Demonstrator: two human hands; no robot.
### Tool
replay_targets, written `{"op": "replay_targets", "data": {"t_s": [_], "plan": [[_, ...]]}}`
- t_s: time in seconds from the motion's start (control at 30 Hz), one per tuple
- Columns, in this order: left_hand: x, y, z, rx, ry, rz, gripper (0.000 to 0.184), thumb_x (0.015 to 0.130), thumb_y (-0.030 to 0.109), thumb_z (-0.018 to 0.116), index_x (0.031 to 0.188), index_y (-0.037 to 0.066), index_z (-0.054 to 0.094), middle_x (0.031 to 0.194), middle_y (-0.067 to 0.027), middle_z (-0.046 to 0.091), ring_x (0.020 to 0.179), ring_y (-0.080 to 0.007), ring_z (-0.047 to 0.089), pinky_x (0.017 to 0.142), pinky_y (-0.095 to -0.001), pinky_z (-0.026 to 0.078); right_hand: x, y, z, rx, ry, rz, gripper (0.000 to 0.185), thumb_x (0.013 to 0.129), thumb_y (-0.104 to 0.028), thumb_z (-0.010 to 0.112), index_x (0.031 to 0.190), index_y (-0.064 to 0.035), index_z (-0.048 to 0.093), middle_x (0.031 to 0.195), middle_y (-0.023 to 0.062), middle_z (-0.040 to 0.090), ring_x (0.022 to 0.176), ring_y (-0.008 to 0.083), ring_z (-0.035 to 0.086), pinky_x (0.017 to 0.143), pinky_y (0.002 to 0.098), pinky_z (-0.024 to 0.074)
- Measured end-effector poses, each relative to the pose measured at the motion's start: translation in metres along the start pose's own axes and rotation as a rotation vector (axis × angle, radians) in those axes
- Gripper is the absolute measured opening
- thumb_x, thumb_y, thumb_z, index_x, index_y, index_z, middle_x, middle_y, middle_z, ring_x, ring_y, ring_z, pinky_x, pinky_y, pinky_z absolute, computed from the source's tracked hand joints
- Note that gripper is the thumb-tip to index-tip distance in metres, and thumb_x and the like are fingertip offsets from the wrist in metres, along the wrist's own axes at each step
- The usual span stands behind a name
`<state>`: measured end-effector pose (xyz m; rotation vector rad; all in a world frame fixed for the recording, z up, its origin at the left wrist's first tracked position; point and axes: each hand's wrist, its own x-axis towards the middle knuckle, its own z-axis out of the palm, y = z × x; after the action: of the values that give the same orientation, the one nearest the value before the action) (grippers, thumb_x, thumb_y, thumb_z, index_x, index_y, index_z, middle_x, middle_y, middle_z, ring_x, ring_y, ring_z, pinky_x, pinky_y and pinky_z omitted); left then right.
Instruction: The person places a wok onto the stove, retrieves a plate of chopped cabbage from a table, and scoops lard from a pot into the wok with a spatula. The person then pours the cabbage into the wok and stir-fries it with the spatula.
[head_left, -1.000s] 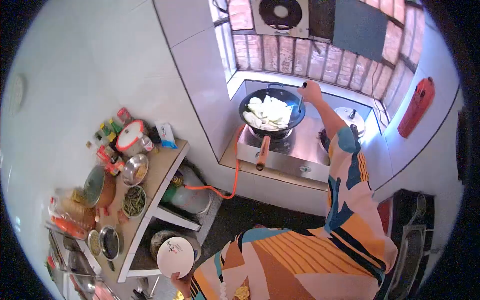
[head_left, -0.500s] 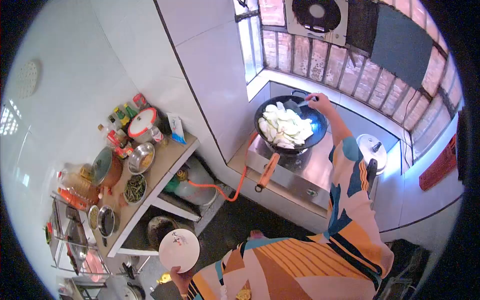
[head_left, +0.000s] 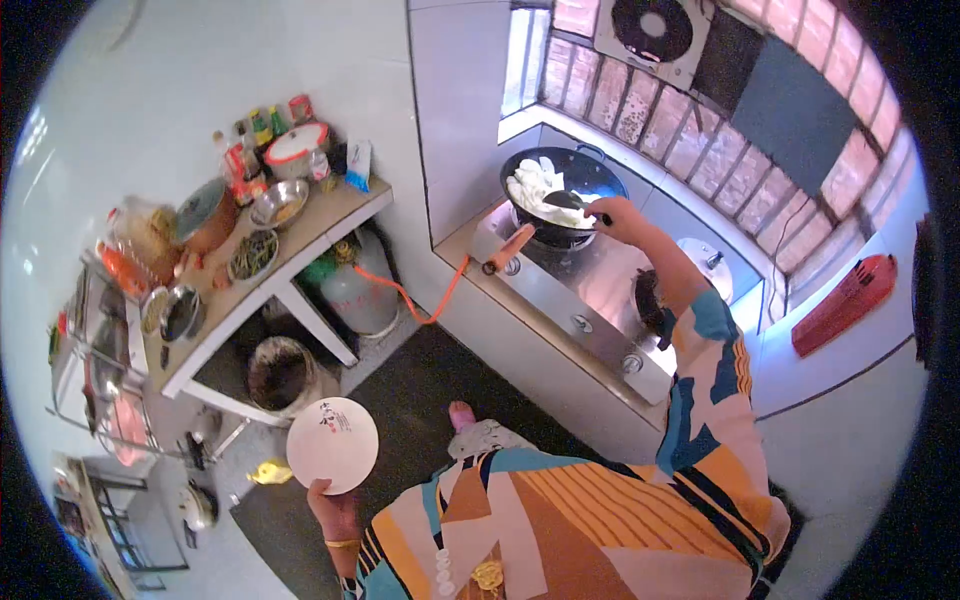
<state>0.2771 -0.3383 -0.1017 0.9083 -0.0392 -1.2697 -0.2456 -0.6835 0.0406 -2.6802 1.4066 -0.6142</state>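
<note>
My left hand (head_left: 328, 505) is closed on the edge of a white plate (head_left: 340, 458) with dark writing on it, held out at waist height away from the stove. My right hand (head_left: 612, 216) is closed round the handle of a spatula, reaching over the near rim of the wok. The spatula's dark blade (head_left: 564, 200) lies among pale sliced vegetable pieces (head_left: 532, 182), heaped at the wok's left side. The black wok (head_left: 598, 172) sits on the gas stove (head_left: 560, 285), its wooden handle (head_left: 512, 247) pointing toward me.
A side counter (head_left: 345, 205) at left bears a lidded pot (head_left: 297, 146), a steel bowl (head_left: 279, 204), a plate of green vegetables (head_left: 254, 256) and bottles. Beneath stands a gas cylinder (head_left: 362, 292) with an orange hose (head_left: 425, 318). A dark pan (head_left: 650, 303) stands on the stove's right side.
My view has shifted. The right hand and spatula have come from the wok's far right rim to its near side, and the slices are bunched at the left. The plate stays in my left hand.
</note>
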Motion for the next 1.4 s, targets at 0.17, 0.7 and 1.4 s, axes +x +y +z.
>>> {"op": "replay_targets", "data": {"t_s": [0.17, 0.7, 1.4], "plan": [[-0.047, -0.021, -0.059, -0.063, 0.167, 0.023, 0.055, 0.06, 0.012, 0.045, 0.114, 0.002, 0.04, 0.11, -0.0136, 0.048, 0.101, -0.0282, 0.049, 0.086, -0.0392, 0.043, -0.013, -0.04, -0.012, -0.088, -0.135, 0.07, 0.023, 0.064, -0.003, 0.053, 0.086, -0.007, 0.06, 0.067, 0.0121, 0.056, 0.062, 0.0237, 0.055, 0.059, 0.0317, 0.0432], [-0.102, -0.07, -0.063, -0.305, 0.49, 0.369, 0.056, 0.062, 0.013, 0.049, 0.116, 0.004, 0.04, 0.111, -0.0112, 0.049, 0.098, -0.0256, 0.051, 0.077, -0.0357, 0.046, 0.094, 0.037, 0.058, -0.114, -0.084, -0.092, 0.022, 0.063, 0.001, 0.052, 0.083, -0.0072, 0.058, 0.078, 0.0125, 0.057, 0.075, 0.0293, 0.056, 0.066, 0.0367, 0.0436], [-0.091, -0.075, -0.058, -0.249, 0.445, 0.327, 0.059, 0.062, 0.015, 0.048, 0.119, 0.003, 0.036, 0.109, -0.0142, 0.049, 0.096, -0.0282, 0.052, 0.074, -0.0371, 0.048, 0.077, 0.041, -0.05, -0.177, 0.062, 0.383, 0.022, 0.066, -0.022, 0.058, 0.067, -0.0005, 0.06, 0.05, 0.0131, 0.055, 0.047, 0.0202, 0.058, 0.05, 0.0345, 0.0456]]}}
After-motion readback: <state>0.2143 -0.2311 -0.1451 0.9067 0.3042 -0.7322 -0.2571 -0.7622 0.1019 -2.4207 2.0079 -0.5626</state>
